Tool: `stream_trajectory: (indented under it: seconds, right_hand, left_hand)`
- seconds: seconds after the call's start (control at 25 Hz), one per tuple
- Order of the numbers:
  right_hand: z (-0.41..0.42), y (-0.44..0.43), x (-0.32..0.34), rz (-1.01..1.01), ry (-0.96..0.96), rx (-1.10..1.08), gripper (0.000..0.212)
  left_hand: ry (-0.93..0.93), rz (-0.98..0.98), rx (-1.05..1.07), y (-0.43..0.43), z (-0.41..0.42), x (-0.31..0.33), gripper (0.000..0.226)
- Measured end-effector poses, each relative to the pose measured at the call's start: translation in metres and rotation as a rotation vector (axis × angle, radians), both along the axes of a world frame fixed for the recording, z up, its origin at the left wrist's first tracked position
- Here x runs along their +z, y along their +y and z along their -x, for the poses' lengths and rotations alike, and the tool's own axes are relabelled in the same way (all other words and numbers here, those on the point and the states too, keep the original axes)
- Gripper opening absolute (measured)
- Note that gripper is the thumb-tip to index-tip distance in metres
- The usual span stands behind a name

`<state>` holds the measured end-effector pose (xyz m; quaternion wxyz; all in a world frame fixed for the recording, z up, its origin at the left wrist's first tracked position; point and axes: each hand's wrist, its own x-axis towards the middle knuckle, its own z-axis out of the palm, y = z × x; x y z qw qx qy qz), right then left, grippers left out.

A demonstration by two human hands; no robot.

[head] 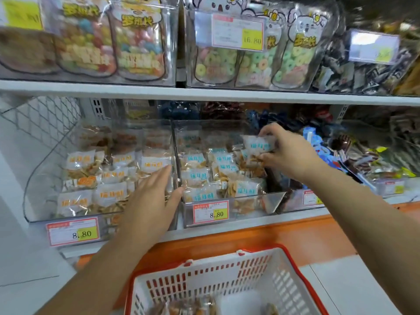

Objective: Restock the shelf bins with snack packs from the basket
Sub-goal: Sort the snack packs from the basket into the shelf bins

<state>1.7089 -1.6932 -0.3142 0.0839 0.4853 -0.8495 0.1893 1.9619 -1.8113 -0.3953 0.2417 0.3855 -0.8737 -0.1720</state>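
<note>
A white basket with a red rim (pixel 227 276) sits low in front of me, with a few snack packs (pixel 188 308) in its bottom. Two clear shelf bins stand on the lower shelf. The left bin (pixel 41 178) holds orange-lettered packs (pixel 79 161); the middle bin (pixel 272 197) holds blue-lettered packs (pixel 197 176). My right hand (pixel 288 153) pinches one blue-lettered pack (pixel 259 145) above the middle bin's right side. My left hand (pixel 152 201) is flat with straight fingers at the front of the divide between the two bins, holding nothing.
The upper shelf (pixel 204 93) carries clear bins of gummy candy bags (pixel 250 57) with a price tag (pixel 237 32). Mixed dark and blue wrapped sweets (pixel 341 153) fill the bin at the right. Price tags (pixel 210 211) hang on the bin fronts. An orange ledge (pixel 295 233) runs under the shelf.
</note>
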Motion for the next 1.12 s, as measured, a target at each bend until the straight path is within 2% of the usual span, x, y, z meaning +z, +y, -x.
stream_trajectory:
  seconds: [0.08,0.16,0.2,0.28,0.36,0.52,0.56,0.6,0.72,0.76,0.8,0.84,0.88,1.0,1.04,1.12]
  right_hand:
    - [0.008,-0.018,-0.009,-0.295,-0.060,-0.023,0.038]
    - [0.013,-0.028,-0.013,-0.417,-0.159,-0.066,0.035]
    - [0.015,-0.033,-0.016,-0.428,-0.150,-0.080,0.038]
    - [0.019,-0.040,-0.022,-0.462,-0.016,-0.106,0.045]
    - [0.016,-0.044,-0.028,-0.484,0.102,-0.146,0.044]
    - [0.016,-0.039,-0.026,-0.473,0.100,-0.129,0.043]
    - [0.015,-0.031,-0.022,-0.388,0.085,-0.101,0.046]
    - [0.011,-0.020,-0.019,-0.201,0.072,-0.080,0.046]
    - [-0.029,0.037,-0.046,0.598,-0.080,-0.049,0.022]
    - [-0.046,0.055,-0.073,0.741,-0.153,-0.059,0.016]
    - [-0.059,0.072,-0.110,0.759,-0.236,-0.110,0.014]
    - [-0.065,0.082,-0.151,0.666,-0.329,-0.178,0.014]
    - [-0.070,0.093,-0.197,0.447,-0.444,-0.261,0.013]
    - [-0.076,0.132,-0.307,-0.414,-0.787,-0.311,0.023]
    - [-0.078,0.146,-0.332,-0.601,-0.843,-0.289,0.031]
    - [-0.083,0.165,-0.362,-0.783,-0.922,-0.257,0.045]
  left_hand:
    - [-0.018,0.000,-0.014,-0.001,0.002,-0.005,0.060]
    - [-0.005,0.007,-0.026,-0.001,0.003,-0.006,0.060]
    - [-0.001,0.011,-0.032,-0.002,0.003,-0.006,0.060]
    - [-0.007,0.021,-0.037,-0.004,0.002,-0.008,0.060]
    - [-0.010,0.027,-0.044,-0.006,0.002,-0.010,0.060]
    - [0.031,0.063,-0.057,-0.007,0.001,-0.015,0.057]
    - [0.075,0.089,-0.054,-0.005,-0.001,-0.016,0.056]
    - [0.146,0.125,-0.042,-0.002,-0.004,-0.017,0.054]
    - [0.342,0.280,-0.087,0.019,-0.012,-0.024,0.044]
    - [0.347,0.301,-0.146,0.029,-0.014,-0.033,0.040]
    - [0.313,0.291,-0.220,0.040,-0.014,-0.046,0.037]
    - [0.235,0.247,-0.301,0.049,-0.013,-0.063,0.036]
    - [0.111,0.162,-0.375,0.061,-0.013,-0.086,0.036]
    - [-0.243,-0.201,-0.427,0.096,-0.022,-0.164,0.043]
    - [-0.338,-0.295,-0.432,0.105,-0.027,-0.187,0.045]
    - [-0.435,-0.474,-0.434,0.123,-0.037,-0.224,0.045]
